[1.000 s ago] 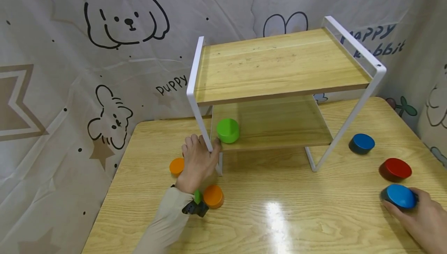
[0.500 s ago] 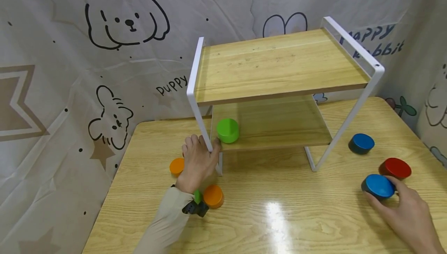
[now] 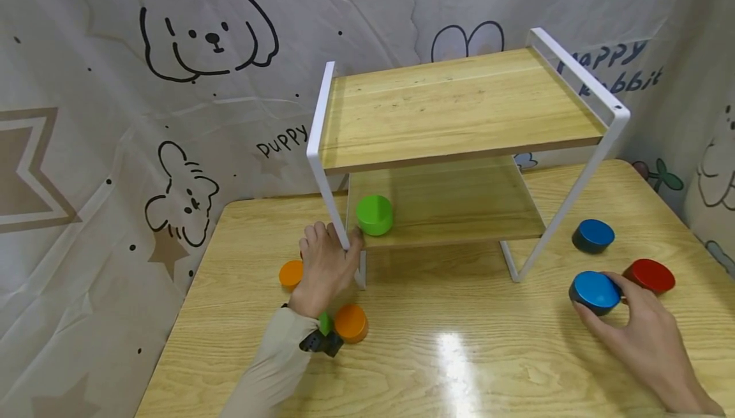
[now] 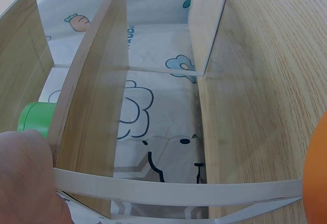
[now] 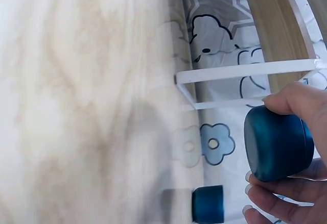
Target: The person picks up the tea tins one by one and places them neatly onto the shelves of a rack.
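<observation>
My right hand [image 3: 645, 325] pinches a short blue round container [image 3: 595, 292] between thumb and fingers at the right side of the table. In the right wrist view, a gap shows between the held blue container [image 5: 278, 143] and the tabletop. My left hand [image 3: 324, 268] grips the white left leg of a two-tier wooden shelf [image 3: 459, 108], near the lower board's front corner. Right beside its thumb, a green round container [image 3: 375, 215] rests on that lower board. Part of the left hand [image 4: 30, 175] shows in the left wrist view, beside the white frame.
On the right of the table stand another blue container [image 3: 594, 236] and a red one [image 3: 649, 276], the red one just behind my right hand. Two orange containers [image 3: 351, 323] [image 3: 291, 274] flank my left wrist, with a bit of green partly hidden there. A printed cloth [image 3: 230, 118] hangs behind.
My right hand has carried the blue container left and slightly away from me, past the front of the red one. The left hand and the shelf have stayed in place.
</observation>
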The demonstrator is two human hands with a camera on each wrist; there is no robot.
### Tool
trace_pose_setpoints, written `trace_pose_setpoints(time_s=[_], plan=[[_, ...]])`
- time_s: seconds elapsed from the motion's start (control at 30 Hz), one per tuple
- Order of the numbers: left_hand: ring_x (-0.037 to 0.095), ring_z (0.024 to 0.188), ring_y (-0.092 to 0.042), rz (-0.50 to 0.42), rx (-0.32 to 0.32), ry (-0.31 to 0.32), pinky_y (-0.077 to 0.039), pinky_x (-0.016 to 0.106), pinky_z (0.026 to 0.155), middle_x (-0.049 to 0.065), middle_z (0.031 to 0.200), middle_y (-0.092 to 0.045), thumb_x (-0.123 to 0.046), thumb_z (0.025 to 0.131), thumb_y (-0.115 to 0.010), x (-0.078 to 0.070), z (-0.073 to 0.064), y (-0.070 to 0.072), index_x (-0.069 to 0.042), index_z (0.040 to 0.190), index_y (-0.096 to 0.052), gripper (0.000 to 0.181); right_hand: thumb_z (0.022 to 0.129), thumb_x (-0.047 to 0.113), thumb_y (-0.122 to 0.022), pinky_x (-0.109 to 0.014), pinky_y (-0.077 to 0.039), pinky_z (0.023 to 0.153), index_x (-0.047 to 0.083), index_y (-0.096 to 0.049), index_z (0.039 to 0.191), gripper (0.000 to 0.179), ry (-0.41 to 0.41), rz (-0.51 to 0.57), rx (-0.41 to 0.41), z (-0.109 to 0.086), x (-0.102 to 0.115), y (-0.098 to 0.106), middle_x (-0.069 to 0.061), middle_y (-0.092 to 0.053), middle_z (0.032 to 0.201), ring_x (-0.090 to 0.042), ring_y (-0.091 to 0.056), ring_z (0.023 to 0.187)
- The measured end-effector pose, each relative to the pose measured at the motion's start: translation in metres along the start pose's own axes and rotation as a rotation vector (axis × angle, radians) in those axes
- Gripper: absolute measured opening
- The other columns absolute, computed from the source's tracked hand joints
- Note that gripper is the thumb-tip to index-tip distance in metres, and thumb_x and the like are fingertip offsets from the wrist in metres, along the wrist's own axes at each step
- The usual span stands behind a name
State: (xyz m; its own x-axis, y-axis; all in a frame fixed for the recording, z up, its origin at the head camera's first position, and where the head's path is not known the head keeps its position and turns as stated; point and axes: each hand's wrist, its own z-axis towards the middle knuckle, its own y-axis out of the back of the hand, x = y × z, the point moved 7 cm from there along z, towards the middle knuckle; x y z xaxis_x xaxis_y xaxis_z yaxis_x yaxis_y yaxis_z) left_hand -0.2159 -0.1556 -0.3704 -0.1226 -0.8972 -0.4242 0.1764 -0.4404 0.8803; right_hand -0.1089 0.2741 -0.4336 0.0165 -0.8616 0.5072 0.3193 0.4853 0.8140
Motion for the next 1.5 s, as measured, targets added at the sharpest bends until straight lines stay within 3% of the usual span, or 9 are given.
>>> trace_pose_setpoints(time_s=[0.27,0.37,0.47,0.6,0.9,1.0,1.13,1.33,1.5], plan=[[0.031,0.077,-0.032,0.006,0.003,0.005,-0.020,0.038,0.069,0.013,0.080,-0.037,-0.041,0.098,-0.036,0.001,0.001,0.000,-0.005,0.077,-0.045,0.043,0.070,0.024,-0.085,-0.062,-0.039,0.073,-0.008,-0.053,0.125,0.071,0.101,0.102,-0.070,0.005,0.028,0.006,-0.031,-0.057,0.109,-0.046,-0.051,0.097],[0.031,0.077,-0.032,0.004,0.006,0.007,-0.020,0.038,0.070,0.013,0.081,-0.037,-0.042,0.098,-0.035,0.000,0.001,0.000,-0.005,0.077,-0.045,0.044,0.067,0.021,-0.086,-0.041,-0.042,0.076,-0.005,-0.056,0.124,0.069,0.150,0.139,-0.096,0.007,0.040,0.007,-0.028,-0.059,0.111,-0.043,-0.053,0.097],[0.031,0.077,-0.032,0.006,0.009,0.009,-0.021,0.038,0.070,0.013,0.081,-0.037,-0.042,0.098,-0.036,0.000,0.001,0.000,-0.004,0.078,-0.045,0.044,0.065,0.019,-0.088,-0.021,-0.035,0.076,-0.003,-0.059,0.121,0.067,0.210,0.163,-0.122,0.008,0.054,0.007,-0.025,-0.062,0.111,-0.039,-0.054,0.096],[0.031,0.077,-0.033,0.004,0.005,0.004,-0.020,0.038,0.069,0.012,0.080,-0.037,-0.041,0.099,-0.037,0.000,0.001,0.000,-0.005,0.077,-0.045,0.043,0.061,0.016,-0.088,-0.012,-0.029,0.081,-0.002,-0.060,0.119,0.067,0.284,0.193,-0.142,0.007,0.074,0.008,-0.022,-0.063,0.109,-0.037,-0.055,0.095],[0.031,0.078,-0.032,0.000,0.015,0.016,-0.021,0.038,0.070,0.013,0.081,-0.037,-0.040,0.098,-0.037,0.001,0.001,0.000,-0.003,0.078,-0.045,0.043,0.058,0.017,-0.088,-0.034,-0.043,0.077,0.001,-0.061,0.119,0.069,0.404,0.197,-0.126,0.019,0.123,0.009,-0.014,-0.065,0.107,-0.027,-0.058,0.097],[0.031,0.079,-0.032,0.004,0.020,0.018,-0.021,0.038,0.070,0.013,0.081,-0.037,-0.041,0.099,-0.035,0.002,0.001,0.000,-0.003,0.078,-0.045,0.044,0.060,0.020,-0.087,-0.032,-0.044,0.079,0.001,-0.061,0.119,0.068,0.468,0.208,-0.136,0.025,0.138,0.009,-0.012,-0.066,0.107,-0.025,-0.059,0.096],[0.031,0.078,-0.032,0.008,0.021,0.011,-0.021,0.038,0.070,0.013,0.081,-0.037,-0.041,0.099,-0.034,0.002,0.000,0.000,-0.003,0.078,-0.045,0.045,0.067,0.028,-0.083,-0.023,-0.042,0.084,-0.001,-0.061,0.118,0.063,0.552,0.236,-0.150,0.033,0.157,0.008,-0.012,-0.066,0.108,-0.026,-0.061,0.096],[0.031,0.078,-0.032,0.013,0.021,0.011,-0.021,0.038,0.070,0.013,0.081,-0.037,-0.042,0.099,-0.034,0.002,0.000,0.000,-0.003,0.078,-0.045,0.045,0.084,0.059,-0.058,-0.041,-0.049,0.075,-0.003,-0.061,0.117,0.070,0.625,0.272,-0.162,0.040,0.179,0.009,-0.013,-0.067,0.104,-0.027,-0.061,0.094],[0.032,0.078,-0.032,0.014,0.020,0.015,-0.021,0.038,0.070,0.013,0.080,-0.037,-0.041,0.099,-0.034,0.002,0.000,0.000,-0.003,0.078,-0.045,0.045,0.085,0.056,-0.060,-0.049,-0.050,0.076,-0.005,-0.060,0.118,0.069,0.637,0.287,-0.147,0.046,0.187,0.006,-0.016,-0.065,0.107,-0.031,-0.060,0.098]])
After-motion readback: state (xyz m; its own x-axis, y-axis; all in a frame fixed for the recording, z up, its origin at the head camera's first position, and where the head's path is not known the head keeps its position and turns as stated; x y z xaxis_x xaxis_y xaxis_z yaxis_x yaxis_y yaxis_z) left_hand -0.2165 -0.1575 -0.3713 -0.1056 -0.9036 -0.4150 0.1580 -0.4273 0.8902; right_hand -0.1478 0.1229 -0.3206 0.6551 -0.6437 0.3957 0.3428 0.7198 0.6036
